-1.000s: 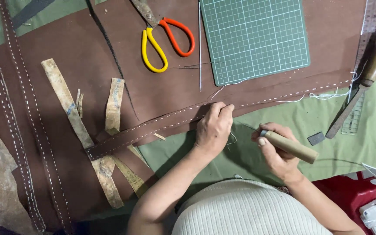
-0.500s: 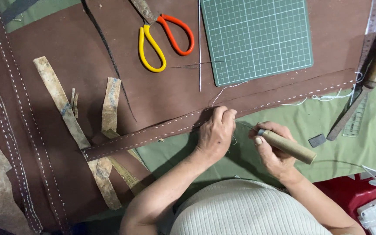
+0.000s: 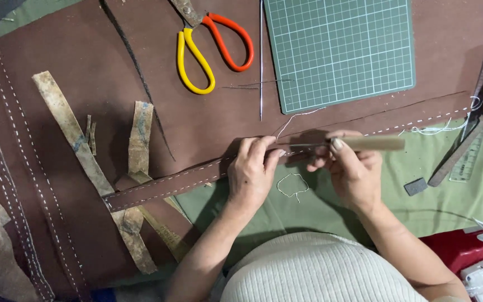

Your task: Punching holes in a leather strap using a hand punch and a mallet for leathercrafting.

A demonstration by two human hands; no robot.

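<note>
A long brown leather strap point(image 3: 169, 184) with white stitching runs across the table from lower left to upper right. My left hand point(image 3: 252, 170) presses down on it, fingers pinching its edge. My right hand point(image 3: 350, 168) grips a wooden-handled awl point(image 3: 373, 143), held level, its metal tip pointing left at the strap beside my left fingertips. A loop of white thread point(image 3: 292, 184) lies on the green cloth between my hands, and another thread end point(image 3: 294, 118) rises from the strap.
Scissors with one yellow and one orange handle point(image 3: 211, 47) and a green cutting mat point(image 3: 339, 50) lie at the top. A thin metal rod point(image 3: 261, 61) lies between them. Tan leather scraps point(image 3: 79, 145) lie left; a wooden-handled tool point(image 3: 476, 128) and ruler lie right. Red box point(image 3: 470, 260) lower right.
My right hand has turned the awl from slanting down to the right to level, and brought its tip to the strap next to my left fingers. The left hand stays on the strap.
</note>
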